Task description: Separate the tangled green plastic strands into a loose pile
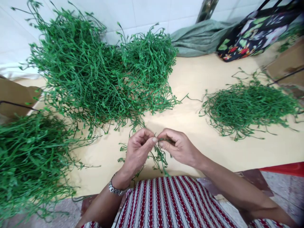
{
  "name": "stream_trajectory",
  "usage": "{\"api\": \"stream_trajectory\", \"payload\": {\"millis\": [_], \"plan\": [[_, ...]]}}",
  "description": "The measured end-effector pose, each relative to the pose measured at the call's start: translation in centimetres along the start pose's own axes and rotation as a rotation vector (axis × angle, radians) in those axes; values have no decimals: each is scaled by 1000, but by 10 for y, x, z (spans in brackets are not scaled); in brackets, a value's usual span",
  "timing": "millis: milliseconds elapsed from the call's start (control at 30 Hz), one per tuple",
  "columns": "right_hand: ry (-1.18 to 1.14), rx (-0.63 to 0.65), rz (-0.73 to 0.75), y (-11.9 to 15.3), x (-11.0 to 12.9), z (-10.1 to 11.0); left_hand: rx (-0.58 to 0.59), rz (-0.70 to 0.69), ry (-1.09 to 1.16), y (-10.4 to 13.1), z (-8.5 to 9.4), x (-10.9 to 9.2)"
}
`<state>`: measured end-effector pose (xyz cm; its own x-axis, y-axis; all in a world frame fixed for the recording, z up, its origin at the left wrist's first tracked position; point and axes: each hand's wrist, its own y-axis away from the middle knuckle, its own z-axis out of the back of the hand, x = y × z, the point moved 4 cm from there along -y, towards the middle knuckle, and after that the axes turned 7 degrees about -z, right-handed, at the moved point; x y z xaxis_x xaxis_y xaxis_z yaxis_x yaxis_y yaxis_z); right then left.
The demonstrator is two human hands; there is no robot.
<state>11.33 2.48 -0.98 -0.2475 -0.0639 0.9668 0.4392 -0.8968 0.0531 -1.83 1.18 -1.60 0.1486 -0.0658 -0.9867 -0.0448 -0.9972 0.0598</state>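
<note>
Both hands meet near the front edge of the table, fingertips pinched close together. My left hand (pixel 139 150), with a metal watch on its wrist, grips a thin green budded stem between thumb and forefinger. Its tip pokes up between the two hands. My right hand (pixel 178 147) is closed, thumb and fingers pinching the same small stem; how much lies inside the fingers is hidden. Below and between the hands, a few loose green stems (pixel 159 158) with small bud-like tips lie against the table edge.
A large tangled heap of green stems (pixel 87 69) fills the back left of the pale table (pixel 187 126). Another heap (pixel 30 155) lies at the near left, and a smaller pile (pixel 249 104) at the right. Behind are a grey-green cloth (pixel 201 38) and a floral bag (pixel 251 34).
</note>
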Motion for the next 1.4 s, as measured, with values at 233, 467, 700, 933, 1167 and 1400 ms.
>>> {"api": "stream_trajectory", "payload": {"millis": [233, 467, 700, 933, 1167, 1400], "plan": [[67, -68, 163, 6, 4, 6, 182, 64, -92, 1, 0, -5], [299, -27, 328, 13, 10, 2, 363, 69, -273, 4, -3, -8], [167, 209, 303, 12, 13, 5, 516, 73, -141, 8, -6, -7], [-420, 503, 42, 5, 3, -3, 511, 143, 19, 17, -9, 2], [-763, 586, -83, 9, -5, -15, 398, 240, 275, 17, -18, 3], [-355, 48, 97, 13, -11, 43, 129, 129, 256, 7, 8, -10]]}}
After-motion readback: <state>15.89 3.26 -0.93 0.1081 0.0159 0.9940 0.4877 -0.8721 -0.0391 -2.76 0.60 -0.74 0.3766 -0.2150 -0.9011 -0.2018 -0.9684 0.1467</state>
